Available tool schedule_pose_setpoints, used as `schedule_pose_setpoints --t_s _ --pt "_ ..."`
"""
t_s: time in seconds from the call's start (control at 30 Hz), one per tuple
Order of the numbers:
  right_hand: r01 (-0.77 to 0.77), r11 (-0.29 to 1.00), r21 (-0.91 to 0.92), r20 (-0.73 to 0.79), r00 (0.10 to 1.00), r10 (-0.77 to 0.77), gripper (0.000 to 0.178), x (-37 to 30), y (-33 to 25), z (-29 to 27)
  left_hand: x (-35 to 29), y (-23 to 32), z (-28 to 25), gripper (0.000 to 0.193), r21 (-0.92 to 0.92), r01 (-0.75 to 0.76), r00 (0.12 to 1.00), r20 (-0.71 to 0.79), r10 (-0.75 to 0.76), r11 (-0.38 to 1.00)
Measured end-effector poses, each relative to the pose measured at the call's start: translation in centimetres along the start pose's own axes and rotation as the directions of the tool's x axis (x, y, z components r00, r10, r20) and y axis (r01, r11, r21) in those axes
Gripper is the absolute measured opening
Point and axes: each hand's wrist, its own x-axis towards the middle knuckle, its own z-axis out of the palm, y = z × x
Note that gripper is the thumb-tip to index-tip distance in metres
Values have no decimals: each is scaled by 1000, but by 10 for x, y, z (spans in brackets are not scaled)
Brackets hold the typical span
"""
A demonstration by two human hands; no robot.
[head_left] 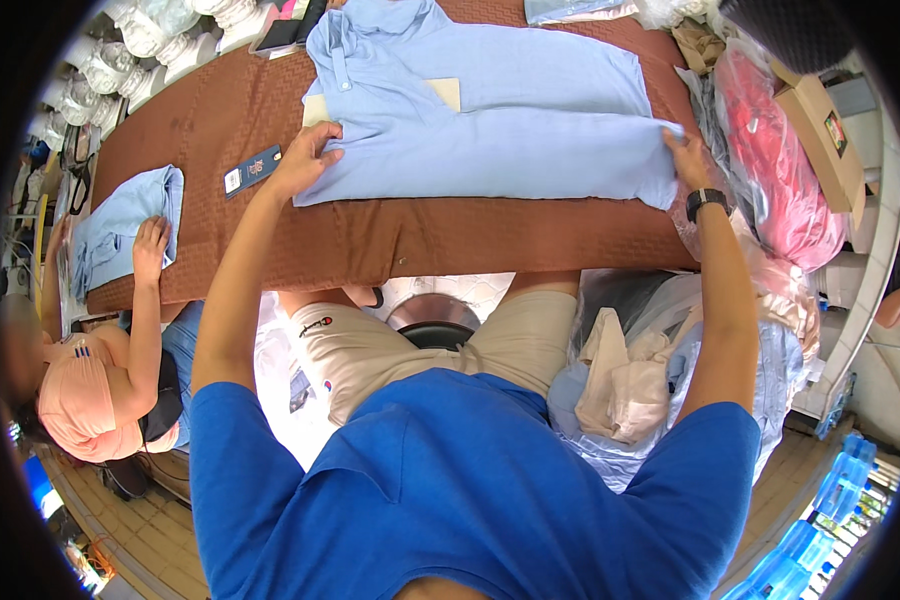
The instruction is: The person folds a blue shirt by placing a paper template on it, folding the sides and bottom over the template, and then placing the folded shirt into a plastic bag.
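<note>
A light blue shirt lies spread on a brown-covered table, its collar end to the left. A pale cream board shows from under its folds. The near part of the shirt lies as a long flat strip along the table's front. My left hand grips the cloth at the strip's left end, thumb and fingers pinched. At the far right end, my right hand, with a dark watch on the wrist, pinches the corner of the cloth. Beside my left hand lies a dark blue hang tag.
At the left, a co-worker's hand rests on another folded blue garment. Plastic-wrapped red clothing and a cardboard box stand at the right. A plastic bag of garments is beside my right thigh. White ornate pieces stand at the back left.
</note>
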Motion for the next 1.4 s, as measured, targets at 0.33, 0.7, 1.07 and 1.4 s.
schedule_pose_setpoints --t_s 0.33,0.7,1.07,1.4 --pt "245 874 -421 209 963 -169 64 -29 30 -3 9 -20 2 21 99 -197 976 -77 205 975" --pt "867 420 -270 291 489 -823 39 -110 -138 160 -1 -20 -3 35 144 -174 972 -136 194 974" --pt "573 732 -369 271 819 -505 31 -123 -229 314 -4 -13 3 39 167 -208 941 -235 244 964" --pt "665 746 17 225 725 -651 57 -101 -344 461 -8 -11 7 40 142 -201 931 -281 234 969"
